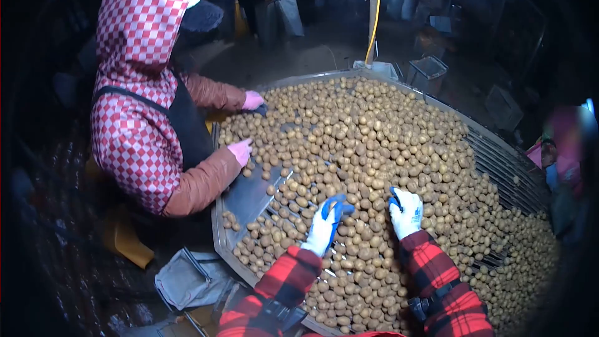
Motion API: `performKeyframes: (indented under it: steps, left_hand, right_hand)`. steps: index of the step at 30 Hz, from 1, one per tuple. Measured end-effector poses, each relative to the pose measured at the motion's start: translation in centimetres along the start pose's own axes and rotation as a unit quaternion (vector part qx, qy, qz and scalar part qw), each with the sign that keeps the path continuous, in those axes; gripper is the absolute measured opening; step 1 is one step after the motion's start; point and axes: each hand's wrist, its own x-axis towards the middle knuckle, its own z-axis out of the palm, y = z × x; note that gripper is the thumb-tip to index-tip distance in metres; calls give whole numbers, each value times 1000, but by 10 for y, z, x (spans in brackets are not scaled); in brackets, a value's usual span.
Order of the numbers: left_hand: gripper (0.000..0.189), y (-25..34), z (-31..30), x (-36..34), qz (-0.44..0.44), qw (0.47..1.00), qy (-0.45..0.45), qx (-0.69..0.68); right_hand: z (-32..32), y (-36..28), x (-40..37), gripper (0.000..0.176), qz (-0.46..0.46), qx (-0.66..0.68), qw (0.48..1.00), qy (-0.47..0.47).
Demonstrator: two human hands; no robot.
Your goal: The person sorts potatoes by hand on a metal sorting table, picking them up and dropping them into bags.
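Observation:
My left hand [327, 221], in a white glove with blue fingers and palm, reaches over a broad heap of small potatoes [374, 137]. Its fingers point right and stand apart, with no potato between them. A short way to the right is my right hand [407, 213], gloved the same way, back upward and low over the heap. Its blue thumb and forefinger are parted at the left side; the other fingertips are hidden beneath the hand. Several potatoes lie between my two hands. Under the heap, metal bars of the sorting table [249, 193] show through.
A person in a checked hood [146, 19] stands at the left edge, pink-gloved hands [239, 151] among the potatoes. Another person [564, 150] is at the far right. A grey bin [187, 279] stands below the table's left edge. Behind the table rises a pole [373, 15].

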Motion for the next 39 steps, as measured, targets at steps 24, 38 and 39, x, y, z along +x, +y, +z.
performKeyframes:
  steps: [24, 38, 39]
  left_hand:
    - [31, -118, -204, -360, -247, 896, 289, 230]
    - [23, -35, -155, -178, 141, 759, 299, 561]
    - [23, -33, -146, -173, 143, 712, 292, 622]
  right_hand:
    - [-114, -149, -191, 42, -194, 264, 909, -258]
    - [-149, -3, -151, 52, 43, -32, 995, -78]
    - [-145, 2, -143, 52, 41, -47, 996, -69]
